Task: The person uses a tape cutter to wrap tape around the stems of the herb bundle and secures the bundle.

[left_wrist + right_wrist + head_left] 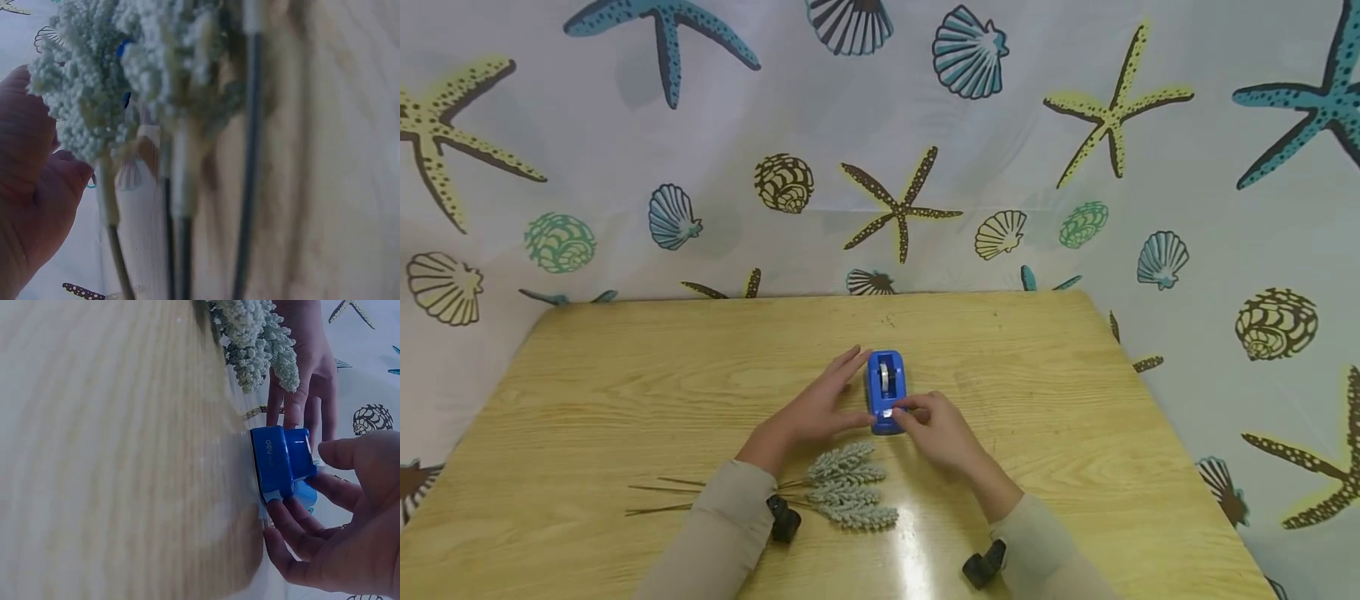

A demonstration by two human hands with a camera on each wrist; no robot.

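Left hand [34,187] along left edge of frame, partly cut off, fingers mostly hidden; whether it touches sprigs unclear

Grey-green sprigs [81,81] from upper left to top centre, beaded heads up, dark stems [182,250] running to bottom edge

Blue bits [123,48] peeking between heads, upper left

White cloth [81,250] at left, brown dotted print [83,291] lower left

Pale wood tabletop [350,156], blurred, filling right half, soft dark streak [297,156] right of centre

Glare on tabletop [1037,375]; left-wrist view dim, stems [249,156] blurred.
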